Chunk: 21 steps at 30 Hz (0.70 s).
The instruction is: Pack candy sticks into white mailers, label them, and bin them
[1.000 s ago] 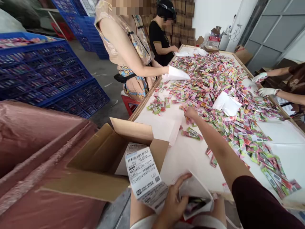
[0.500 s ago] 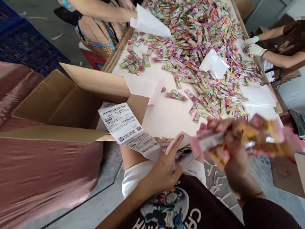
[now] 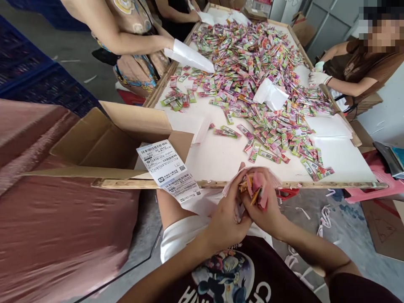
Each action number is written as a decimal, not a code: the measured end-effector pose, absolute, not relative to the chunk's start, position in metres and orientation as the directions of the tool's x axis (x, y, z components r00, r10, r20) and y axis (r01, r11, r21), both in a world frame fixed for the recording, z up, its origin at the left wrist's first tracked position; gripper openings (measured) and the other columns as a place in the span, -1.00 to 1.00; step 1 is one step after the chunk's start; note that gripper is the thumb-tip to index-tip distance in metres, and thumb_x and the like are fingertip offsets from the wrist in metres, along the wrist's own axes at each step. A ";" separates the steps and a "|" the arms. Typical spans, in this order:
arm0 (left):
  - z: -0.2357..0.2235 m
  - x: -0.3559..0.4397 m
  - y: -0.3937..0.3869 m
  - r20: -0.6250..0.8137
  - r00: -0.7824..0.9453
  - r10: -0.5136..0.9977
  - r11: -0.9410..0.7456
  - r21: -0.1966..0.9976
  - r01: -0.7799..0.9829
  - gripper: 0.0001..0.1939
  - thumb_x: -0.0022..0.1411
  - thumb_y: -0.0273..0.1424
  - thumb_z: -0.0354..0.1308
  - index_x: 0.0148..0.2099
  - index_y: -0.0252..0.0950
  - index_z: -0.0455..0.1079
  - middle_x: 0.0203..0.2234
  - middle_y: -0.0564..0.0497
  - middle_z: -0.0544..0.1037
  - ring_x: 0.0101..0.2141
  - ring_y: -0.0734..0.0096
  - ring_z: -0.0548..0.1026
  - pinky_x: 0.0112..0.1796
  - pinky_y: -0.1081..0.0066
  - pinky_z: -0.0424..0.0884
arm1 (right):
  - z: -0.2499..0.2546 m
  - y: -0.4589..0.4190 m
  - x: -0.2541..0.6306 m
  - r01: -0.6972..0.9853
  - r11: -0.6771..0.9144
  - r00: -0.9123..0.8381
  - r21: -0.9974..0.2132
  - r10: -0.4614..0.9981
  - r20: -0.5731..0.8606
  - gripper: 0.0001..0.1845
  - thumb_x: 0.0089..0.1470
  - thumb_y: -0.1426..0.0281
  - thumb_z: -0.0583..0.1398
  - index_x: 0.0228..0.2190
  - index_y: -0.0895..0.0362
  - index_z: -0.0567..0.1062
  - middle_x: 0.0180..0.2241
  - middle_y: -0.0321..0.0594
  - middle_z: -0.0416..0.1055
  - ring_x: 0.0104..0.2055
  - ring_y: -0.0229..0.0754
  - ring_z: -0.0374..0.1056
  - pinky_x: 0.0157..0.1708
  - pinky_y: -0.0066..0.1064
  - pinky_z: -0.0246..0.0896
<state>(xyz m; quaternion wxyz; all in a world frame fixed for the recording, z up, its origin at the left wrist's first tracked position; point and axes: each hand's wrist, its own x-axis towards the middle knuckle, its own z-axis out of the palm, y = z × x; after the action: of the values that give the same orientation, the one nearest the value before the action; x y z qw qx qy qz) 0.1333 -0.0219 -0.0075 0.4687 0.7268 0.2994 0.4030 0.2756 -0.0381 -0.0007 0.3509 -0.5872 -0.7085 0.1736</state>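
Observation:
My left hand (image 3: 224, 216) is closed on a pale plastic mailing bag (image 3: 273, 175), its fingers along the bag's mouth above my lap. My right hand (image 3: 269, 221) grips a bunch of small pink and orange snack packets (image 3: 259, 194) at that mouth, close against my left hand. How far the packets reach into the bag is hidden by my fingers. Beside my left hand, a strip of white printed shipping labels (image 3: 167, 166) hangs over the table edge.
A heap of green and pink packets (image 3: 249, 63) covers much of the wood-edged table (image 3: 214, 162). An open cardboard box (image 3: 135, 115) stands at the left. A co-worker's arm (image 3: 139, 44) holds a white bag (image 3: 191, 57); a gloved hand (image 3: 318, 78) works at the right.
My right hand has brought the bunch of packets from the right to the bag's mouth at my left hand. Several packets now lie on the table's near right. The view has tilted up slightly.

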 end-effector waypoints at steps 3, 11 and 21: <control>0.017 0.137 -0.014 0.302 0.475 0.826 -0.349 0.937 0.011 -0.09 0.09 -0.64 0.17 0.43 -0.24 -0.08 0.38 -0.14 0.09 0.36 0.04 0.05 0.32 -0.01 0.01 | 0.039 -0.030 0.286 0.741 0.321 -0.118 -0.589 0.927 0.357 -0.59 0.09 0.28 0.23 -0.01 0.00 0.34 -0.04 -0.04 0.30 0.05 0.10 0.25 0.04 0.06 0.28; 0.056 0.141 -0.002 0.342 0.526 0.779 -0.358 0.931 -0.075 -0.17 0.20 -0.59 0.10 0.44 -0.18 -0.10 0.37 -0.03 0.14 0.33 0.06 0.14 0.30 0.05 0.09 | 0.111 -0.021 0.324 0.778 0.398 -0.287 -0.486 0.913 0.290 -0.49 0.14 0.25 0.26 0.11 -0.07 0.32 -0.05 -0.12 0.41 -0.01 0.05 0.39 -0.05 -0.03 0.38; 0.055 0.129 0.021 0.384 0.498 0.778 -0.440 0.898 -0.005 -0.29 0.22 -0.52 0.12 0.39 -0.26 0.06 0.31 -0.08 0.26 0.31 0.06 0.18 0.28 0.07 0.12 | 0.127 -0.013 0.336 0.785 0.404 -0.355 -0.469 0.915 0.192 -0.38 0.04 0.25 0.35 0.14 -0.11 0.36 -0.04 -0.17 0.48 -0.12 -0.01 0.48 -0.13 -0.17 0.41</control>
<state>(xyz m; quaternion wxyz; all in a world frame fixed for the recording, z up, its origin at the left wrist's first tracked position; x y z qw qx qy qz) 0.1291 0.0211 0.0553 0.4590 0.7338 0.2633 0.4261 0.3358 -0.0128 0.1273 0.2161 -0.5251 -0.8094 0.1498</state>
